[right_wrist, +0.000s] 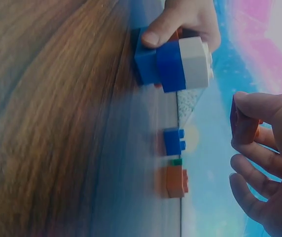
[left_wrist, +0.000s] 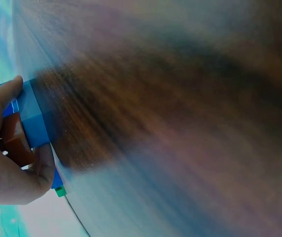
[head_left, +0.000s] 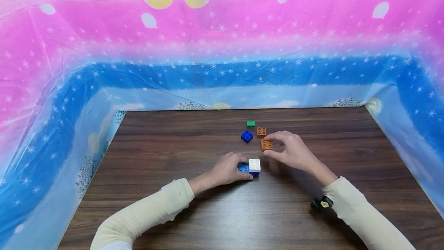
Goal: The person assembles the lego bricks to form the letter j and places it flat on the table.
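My left hand (head_left: 227, 169) grips a small stack of toy building bricks low over the table. It has a light blue brick (right_wrist: 143, 59) at the bottom, then a dark blue brick (right_wrist: 170, 66) with a white brick (head_left: 254, 164) on top. Between the left fingers an orange-brown brick (left_wrist: 17, 140) shows beside the light blue one; how it attaches is hidden. Thumb and fingers of my right hand (head_left: 293, 151) pinch an orange brick (right_wrist: 244, 123), held up off the table to the right of and beyond the stack.
Beyond the hands, a blue brick (head_left: 247, 136), another orange brick (head_left: 261, 132) and a green brick (head_left: 251, 124) stand apart on the dark wooden table (head_left: 166, 134). A patterned pink and blue cloth (head_left: 222, 49) surrounds the table's back and sides.
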A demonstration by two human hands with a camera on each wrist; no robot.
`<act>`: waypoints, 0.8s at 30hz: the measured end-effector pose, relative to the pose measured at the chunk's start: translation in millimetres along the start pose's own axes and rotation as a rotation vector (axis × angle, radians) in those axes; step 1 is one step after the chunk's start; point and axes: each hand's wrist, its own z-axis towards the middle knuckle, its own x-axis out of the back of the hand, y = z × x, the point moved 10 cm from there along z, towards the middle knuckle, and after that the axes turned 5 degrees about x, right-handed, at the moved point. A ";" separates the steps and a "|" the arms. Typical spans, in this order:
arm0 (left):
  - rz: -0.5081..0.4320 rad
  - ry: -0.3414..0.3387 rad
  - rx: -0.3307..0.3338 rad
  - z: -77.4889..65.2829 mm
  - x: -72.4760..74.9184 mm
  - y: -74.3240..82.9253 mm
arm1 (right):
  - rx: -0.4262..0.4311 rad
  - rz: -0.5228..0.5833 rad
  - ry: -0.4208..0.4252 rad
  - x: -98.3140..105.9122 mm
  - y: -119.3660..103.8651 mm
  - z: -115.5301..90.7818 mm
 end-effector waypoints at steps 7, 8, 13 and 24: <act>-0.001 0.002 -0.006 0.5 -0.4 0.1 | 0.032 0.024 0.003 -3.2 -15.5 -4.8; -0.002 0.003 -0.007 0.4 -0.1 0.2 | 0.041 0.024 0.005 -4.0 -17.8 -5.2; -0.007 0.001 -0.005 0.1 0.8 0.8 | 0.073 0.028 0.007 -8.6 -26.4 -7.1; -0.016 0.002 -0.013 0.7 1.0 0.9 | 0.118 0.033 -0.007 -20.1 -34.4 -11.4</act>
